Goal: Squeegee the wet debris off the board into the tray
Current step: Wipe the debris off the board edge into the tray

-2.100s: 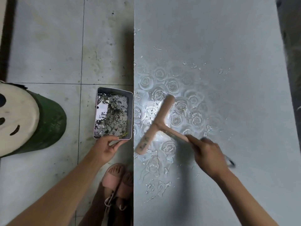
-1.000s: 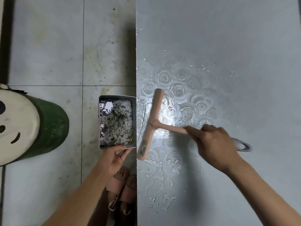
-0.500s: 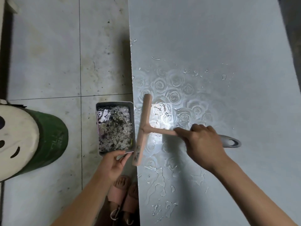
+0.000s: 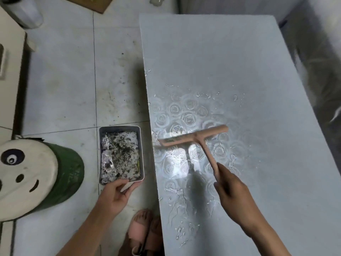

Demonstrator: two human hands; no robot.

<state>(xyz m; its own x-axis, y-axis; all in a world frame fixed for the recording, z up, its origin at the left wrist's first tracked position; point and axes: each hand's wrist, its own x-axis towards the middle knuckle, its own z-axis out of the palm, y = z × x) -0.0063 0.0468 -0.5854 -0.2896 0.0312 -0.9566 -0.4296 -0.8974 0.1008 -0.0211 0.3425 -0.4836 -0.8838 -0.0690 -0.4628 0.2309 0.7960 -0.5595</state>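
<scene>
**Q:** Fig. key, big to small: what are you asking me to handle, and how?

**A:** (a) Board (image 4: 239,71): flat, stiff, wet near its left edge w/ a rose pattern showing in the film. Prob. slippery, so rely on blade pressure, not speed.
(b) Tray (image 4: 120,127): just beside the board's left edge, not touching it, approx. level w/ the wet patch. It holds dark wet debris (image 4: 120,156), so judge it heavier than it looks & keep it level.
(c) Squeegee (image 4: 198,137): light, rigid T-shape; take it low on the handle for leverage.

**Q:** And my hands?

**A:** (d) Left hand (image 4: 118,194): grips the tray's near end, thumb over the rim, fingers beneath.
(e) Right hand (image 4: 234,196): curled round the handle's lower end. The blade lies crosswise over the wet patch, left tip near the board edge. Blade contact: can't tell, since its shadow falls apart from it.
</scene>
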